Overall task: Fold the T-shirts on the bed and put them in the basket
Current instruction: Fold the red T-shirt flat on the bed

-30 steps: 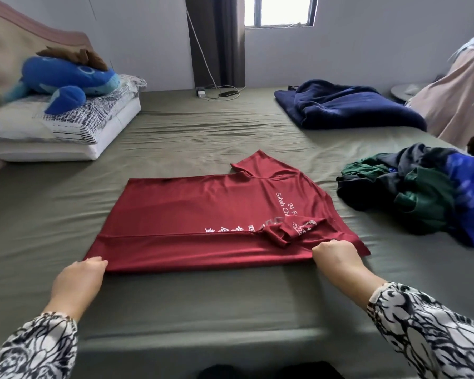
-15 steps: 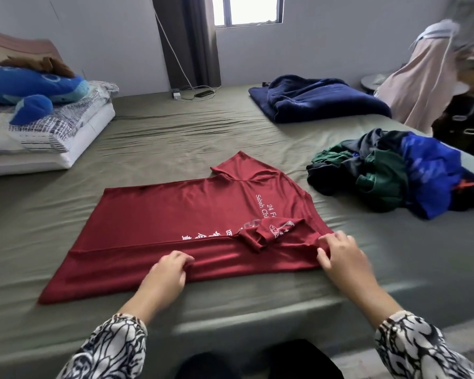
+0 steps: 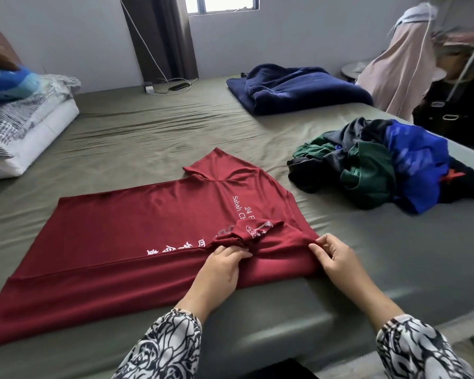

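Head view: a dark red, smooth-fabric T-shirt with white print [image 3: 137,236] lies flat at the centre of the olive-sheeted bed [image 3: 148,138], its near long edge already folded over. The left hand [image 3: 219,266] pinches the bunched sleeve at 6 o'clock; the right hand [image 3: 337,258] pinches the shoulder corner at 5 o'clock. This looks like the sleeve-tidying step; next, flatten the sleeve inward. A heap of unfolded blue, green and dark shirts [image 3: 389,165] waits at 3 o'clock. No basket is visible.

T-shirt [image 3: 126,242] flat on bed [image 3: 148,138] near front edge, clothes pile [image 3: 381,165] right of it, blanket [image 3: 298,88] behind, pillows [image 3: 25,127] far left
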